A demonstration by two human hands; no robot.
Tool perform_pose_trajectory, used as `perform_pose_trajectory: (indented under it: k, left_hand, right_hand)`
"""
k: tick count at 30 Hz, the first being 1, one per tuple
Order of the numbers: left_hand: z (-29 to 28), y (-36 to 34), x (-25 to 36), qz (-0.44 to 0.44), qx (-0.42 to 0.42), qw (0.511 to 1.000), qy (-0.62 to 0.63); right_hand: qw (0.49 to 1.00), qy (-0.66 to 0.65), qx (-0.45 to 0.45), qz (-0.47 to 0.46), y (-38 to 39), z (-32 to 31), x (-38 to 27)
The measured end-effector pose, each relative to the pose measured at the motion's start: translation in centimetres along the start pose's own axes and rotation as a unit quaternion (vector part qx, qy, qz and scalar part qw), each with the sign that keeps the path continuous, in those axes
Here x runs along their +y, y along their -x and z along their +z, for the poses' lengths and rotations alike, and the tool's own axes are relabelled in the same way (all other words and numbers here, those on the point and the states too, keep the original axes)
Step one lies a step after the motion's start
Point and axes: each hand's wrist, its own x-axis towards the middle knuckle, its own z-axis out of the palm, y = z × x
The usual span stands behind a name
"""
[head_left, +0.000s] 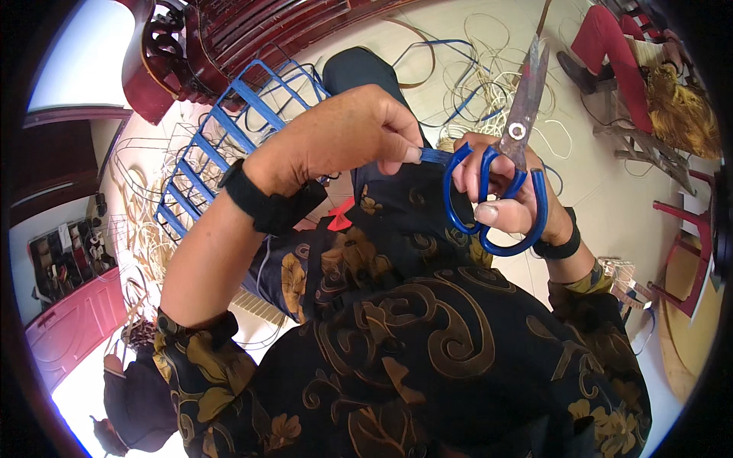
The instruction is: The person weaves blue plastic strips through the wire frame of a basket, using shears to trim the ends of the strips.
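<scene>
My left hand (382, 131) is closed, pinching a narrow blue strip (435, 156) between thumb and fingertips. The strip runs across to my right hand (500, 187), where its far end is hidden by the fingers. Scissors (522, 111) with blue handles sit in my right hand, the fingers through and around the loops. Their blades point up and away, with the tips slightly apart and clear of the strip. Beside my left forearm stands a wire frame (243, 90) partly wrapped in blue strip. A small red piece (340, 217) lies on my lap.
Loose pale and blue strands (489, 95) lie tangled on the tiled floor ahead. A dark red wooden bench (259, 38) stands at the far left. At the right, another person in red trousers (615, 65) sits by a wooden stool (649, 149). A red plastic stool (691, 221) stands nearer.
</scene>
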Motion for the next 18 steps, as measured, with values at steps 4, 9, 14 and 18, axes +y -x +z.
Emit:
perform_pose_trajectory:
  k: [4, 9, 14, 18]
  left_hand:
    - [0.1, -0.6, -0.4, -0.021, -0.011, 0.998, 0.064]
    - [-0.3, -0.9, -1.2, -0.001, -0.005, 0.994, 0.111]
    - [0.0, -1.1, -1.3, 0.010, -0.010, 0.991, 0.131]
    - [0.2, -1.2, -1.2, 0.020, -0.013, 0.989, 0.144]
  right_hand:
    - [0.999, 0.038, -0.008, 0.003, 0.6, -0.6, 0.0]
    - [0.980, 0.176, 0.092, 0.004, 2.3, -2.2, -3.1]
    - [0.959, 0.173, 0.107, 0.197, 6.7, -1.0, -5.5]
    - [0.956, 0.088, 0.114, 0.256, 8.7, 1.6, -4.0]
